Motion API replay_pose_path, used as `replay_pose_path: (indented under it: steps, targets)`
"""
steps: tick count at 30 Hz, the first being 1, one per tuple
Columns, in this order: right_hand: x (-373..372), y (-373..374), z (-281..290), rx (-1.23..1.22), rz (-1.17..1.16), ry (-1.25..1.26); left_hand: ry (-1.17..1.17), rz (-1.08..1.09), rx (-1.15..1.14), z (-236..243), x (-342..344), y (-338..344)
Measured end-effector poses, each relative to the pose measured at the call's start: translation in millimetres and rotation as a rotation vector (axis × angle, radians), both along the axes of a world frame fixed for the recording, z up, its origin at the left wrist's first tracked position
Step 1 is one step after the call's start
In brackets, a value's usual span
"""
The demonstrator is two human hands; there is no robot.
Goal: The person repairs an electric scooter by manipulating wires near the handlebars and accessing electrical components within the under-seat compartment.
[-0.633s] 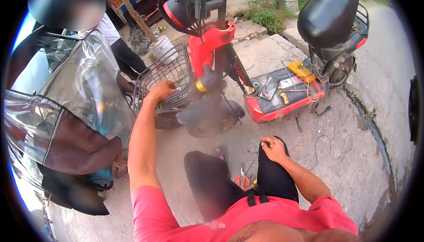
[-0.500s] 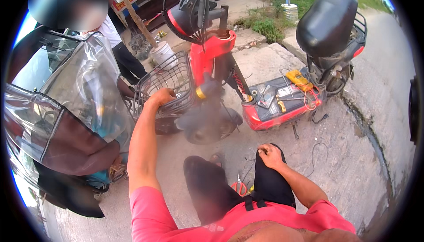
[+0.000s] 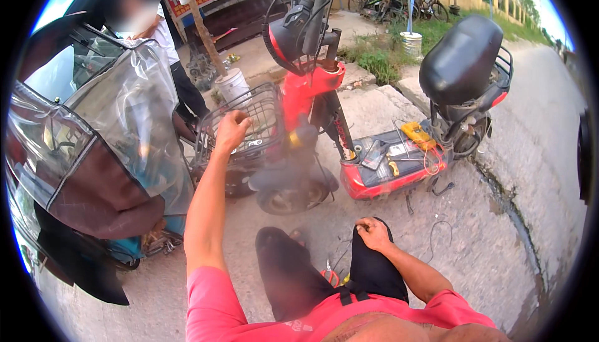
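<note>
My left hand (image 3: 233, 131) is raised over the near side of a black wire basket (image 3: 268, 114), fingers bent together. Whether anything small is pinched in them I cannot make out. Small pale items (image 3: 254, 143) lie in the basket beneath it. The basket sits at the front of a red electric scooter (image 3: 306, 89), whose front wheel (image 3: 290, 197) is partly blurred by a smear. My right hand (image 3: 374, 234) rests on my right knee with nothing visible in it. On the scooter's footboard lie a yellow multimeter (image 3: 418, 135), a yellow-handled tool (image 3: 394, 168) and a clear packet (image 3: 374, 155).
A covered three-wheeler (image 3: 106, 205) stands close on my left, with a person in a white shirt (image 3: 165, 42) beyond it. Red-handled scissors (image 3: 330, 273) lie between my legs. A cable (image 3: 442, 223) is on the concrete; a wet crack (image 3: 518, 217) runs at the right.
My left hand has lifted off the basket's rim area, up and away from the pale item by its fingertips. The view has tilted upward slightly. My right hand stays on the knee.
</note>
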State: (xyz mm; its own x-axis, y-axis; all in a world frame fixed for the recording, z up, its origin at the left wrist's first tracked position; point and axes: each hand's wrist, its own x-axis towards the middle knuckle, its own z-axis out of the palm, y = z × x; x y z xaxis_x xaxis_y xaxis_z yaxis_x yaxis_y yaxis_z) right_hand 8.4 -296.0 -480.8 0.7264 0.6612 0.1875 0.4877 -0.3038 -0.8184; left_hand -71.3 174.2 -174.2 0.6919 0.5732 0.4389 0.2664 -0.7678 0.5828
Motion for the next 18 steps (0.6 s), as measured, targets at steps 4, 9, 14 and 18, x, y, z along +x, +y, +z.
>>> replay_pose_path:
  steps: [4, 9, 14, 18]
  targets:
    - [39, -11, -18, 0.175, 0.038, 0.378, -0.464, -0.12, -0.209, 8, -19, -72]
    - [153, 4, 90, 0.142, -0.048, 0.184, -0.302, -0.473, -0.37, -45, -51, -197]
    - [242, 98, 272, 0.181, 0.041, -0.013, 0.135, -0.843, -0.411, -141, -24, -231]
    - [397, 141, 361, 0.114, 0.081, -0.413, 0.235, -0.736, -0.356, -232, 14, -265]
